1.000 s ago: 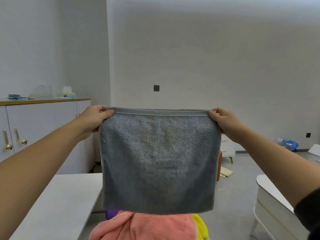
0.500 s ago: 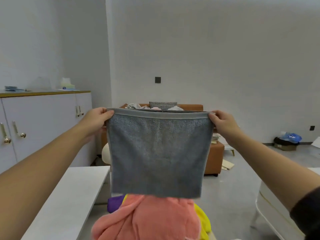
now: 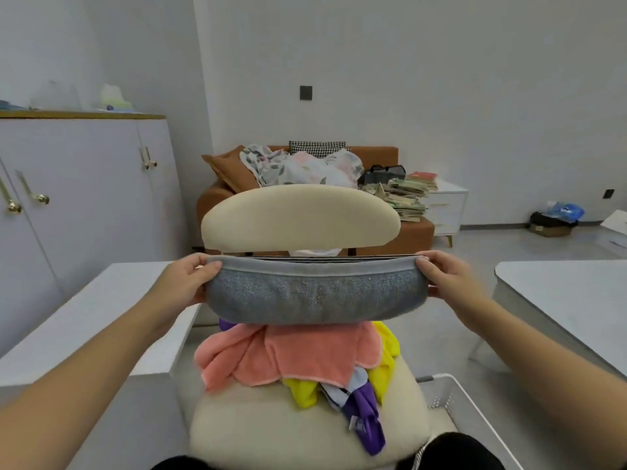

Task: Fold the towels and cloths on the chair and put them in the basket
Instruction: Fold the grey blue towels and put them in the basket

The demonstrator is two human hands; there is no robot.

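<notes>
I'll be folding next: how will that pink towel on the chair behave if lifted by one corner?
Probably floppy: the pink towel lies crumpled in soft folds. Likely light, judging by its thin edges. It may drag the yellow cloth lying partly under it.

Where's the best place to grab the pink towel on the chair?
Pinch the pink towel at its near hemmed edge, coming from above on your side. It lies on top of the pile, that edge spread flat and free over the yellow cloth, while its left part is bunched.
</notes>
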